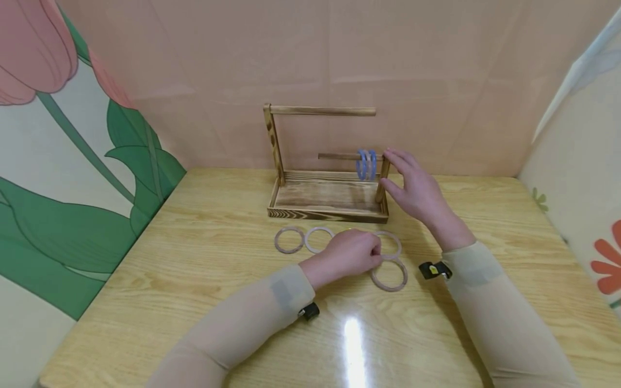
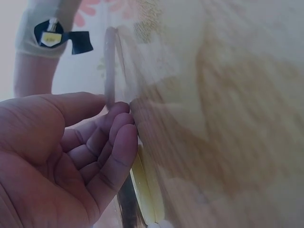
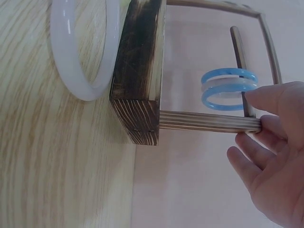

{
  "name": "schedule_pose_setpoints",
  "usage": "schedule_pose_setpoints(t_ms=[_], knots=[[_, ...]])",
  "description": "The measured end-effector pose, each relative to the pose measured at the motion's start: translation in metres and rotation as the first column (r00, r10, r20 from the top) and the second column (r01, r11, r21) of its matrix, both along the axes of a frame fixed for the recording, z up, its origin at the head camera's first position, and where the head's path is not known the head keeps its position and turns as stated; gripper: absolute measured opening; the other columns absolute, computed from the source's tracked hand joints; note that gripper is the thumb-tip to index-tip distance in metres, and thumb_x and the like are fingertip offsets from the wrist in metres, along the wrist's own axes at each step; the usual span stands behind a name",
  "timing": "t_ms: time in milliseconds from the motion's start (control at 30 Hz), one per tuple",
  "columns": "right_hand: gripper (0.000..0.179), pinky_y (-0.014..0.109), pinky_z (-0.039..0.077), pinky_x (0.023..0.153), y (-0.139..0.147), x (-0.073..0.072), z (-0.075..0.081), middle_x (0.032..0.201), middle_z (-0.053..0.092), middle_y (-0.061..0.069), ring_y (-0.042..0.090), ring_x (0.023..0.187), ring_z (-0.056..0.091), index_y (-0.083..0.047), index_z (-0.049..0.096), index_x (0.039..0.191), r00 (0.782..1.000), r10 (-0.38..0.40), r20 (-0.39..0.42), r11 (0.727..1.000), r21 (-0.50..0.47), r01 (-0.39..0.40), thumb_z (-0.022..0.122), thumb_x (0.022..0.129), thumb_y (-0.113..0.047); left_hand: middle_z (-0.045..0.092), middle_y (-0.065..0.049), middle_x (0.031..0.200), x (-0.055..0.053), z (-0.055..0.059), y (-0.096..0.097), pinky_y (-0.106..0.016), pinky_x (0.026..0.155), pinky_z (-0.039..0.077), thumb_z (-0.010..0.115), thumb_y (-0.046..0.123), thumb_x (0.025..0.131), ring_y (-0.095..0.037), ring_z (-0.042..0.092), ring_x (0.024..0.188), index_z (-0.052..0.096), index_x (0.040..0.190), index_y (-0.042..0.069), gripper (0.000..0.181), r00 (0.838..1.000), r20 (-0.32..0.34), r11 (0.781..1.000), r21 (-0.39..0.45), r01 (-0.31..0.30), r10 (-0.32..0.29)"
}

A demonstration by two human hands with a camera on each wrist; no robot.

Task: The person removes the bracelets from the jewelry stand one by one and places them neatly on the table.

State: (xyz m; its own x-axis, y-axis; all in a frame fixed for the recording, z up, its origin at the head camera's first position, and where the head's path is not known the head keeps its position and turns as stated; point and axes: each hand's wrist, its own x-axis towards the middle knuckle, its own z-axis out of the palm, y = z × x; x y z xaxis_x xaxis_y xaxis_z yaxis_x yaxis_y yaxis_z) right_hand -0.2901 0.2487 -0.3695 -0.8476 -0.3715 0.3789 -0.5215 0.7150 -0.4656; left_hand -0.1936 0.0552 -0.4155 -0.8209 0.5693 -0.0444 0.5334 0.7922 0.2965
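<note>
Mauve-grey round bangle, pinched by the left hand, is before the brown wooden rack, whose right post the right hand grips.

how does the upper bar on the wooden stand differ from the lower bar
The upper bar extends from the left post, while the lower bar extends from the right post.
The upper bar looks longer than the lower bar.
The lower bar carries three rings, two blue and one pale; the upper bar carries none.
Both are wooden, roughly level, and free at one end.
</note>
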Motion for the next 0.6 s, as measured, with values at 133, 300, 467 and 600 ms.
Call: schedule_pose_setpoints(t_ms=[133,300,467,600], knots=[[0.068,0.072,0.052,0.096,0.0004,-0.0006,-0.0005,0.175,0.035,0.017,0.052,0.145,0.05,-0.007,0.038,0.171,1.0,-0.004,0.01,1.0,0.0,0.004,0.068,0.111,-0.019,0.067,0.016,0.081,-0.0004,0.0008,0.0,-0.023,0.063,0.049,0.076,0.034,0.107,-0.004,0.06,0.07,0.076,0.091,0.024,0.019,1.0,0.005,1.0,-0.001,-0.008,0.008],[0.069,0.073,0.051,0.099,0.0002,-0.001,-0.0008,0.176,0.035,0.017,0.053,0.146,0.049,-0.007,0.038,0.171,1.0,-0.005,0.016,1.0,-0.001,0.005,0.069,0.111,-0.018,0.071,0.016,0.086,-0.0007,0.0006,0.0004,-0.023,0.066,0.05,0.079,0.034,0.105,-0.004,0.062,0.073,0.078,0.094,0.024,0.015,1.0,-0.003,1.0,-0.015,0.001,-0.001],[0.069,0.075,0.048,0.104,0.0006,-0.0011,-0.001,0.176,0.035,0.017,0.052,0.151,0.044,-0.008,0.038,0.171,1.0,0.001,0.019,1.0,-0.005,-0.001,0.069,0.11,-0.017,0.069,0.016,0.083,-0.001,0.0003,0.0014,-0.024,0.064,0.05,0.079,0.035,0.104,-0.004,0.061,0.071,0.076,0.09,0.024,0.018,1.0,-0.001,1.0,-0.023,0.004,-0.004],[0.07,0.075,0.048,0.104,0.0007,-0.0012,-0.001,0.176,0.034,0.017,0.052,0.151,0.044,-0.008,0.037,0.172,1.0,0.001,0.022,1.0,-0.003,-0.001,0.069,0.111,-0.018,0.068,0.016,0.082,-0.0016,0.0003,0.0025,-0.023,0.063,0.05,0.079,0.034,0.105,-0.004,0.061,0.07,0.077,0.089,0.025,0.018,1.0,0.006,1.0,-0.026,-0.002,0.002]])
